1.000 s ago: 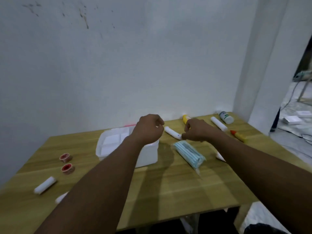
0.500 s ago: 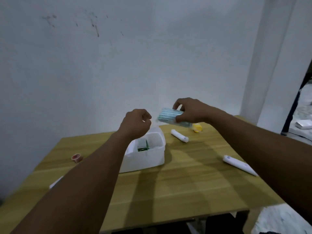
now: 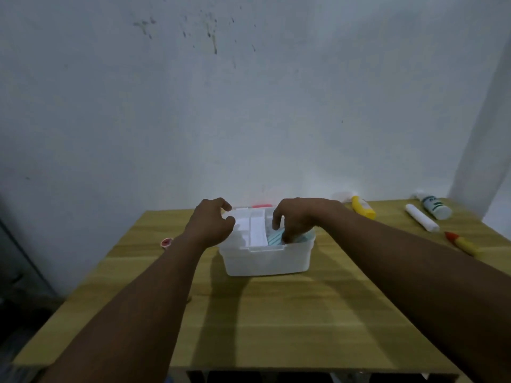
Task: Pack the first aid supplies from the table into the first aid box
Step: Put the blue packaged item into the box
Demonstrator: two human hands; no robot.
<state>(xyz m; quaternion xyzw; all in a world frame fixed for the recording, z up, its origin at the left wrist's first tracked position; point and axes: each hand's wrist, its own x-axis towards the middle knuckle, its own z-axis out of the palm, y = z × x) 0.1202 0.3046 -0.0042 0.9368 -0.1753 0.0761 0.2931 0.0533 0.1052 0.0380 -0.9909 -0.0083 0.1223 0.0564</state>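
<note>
Stained grey wall (image 3: 249, 106), wooden table (image 3: 276, 313)

Lowered since half a second ago: right hand (image 3: 297, 219), from above the translucent white plastic first aid box (image 3: 266, 258) down into its right compartment. Carried along, the pale blue pack of face masks (image 3: 276, 239), now inside the box under the fingers. Shifted to the box's left rim: left hand (image 3: 211, 225), loosely curled.

Box (image 3: 265, 258) mid-table (image 3: 276, 313), mask pack (image 3: 275, 239) inside at right, bottles (image 3: 363, 207) far right, tape roll (image 3: 166, 242) left
</note>
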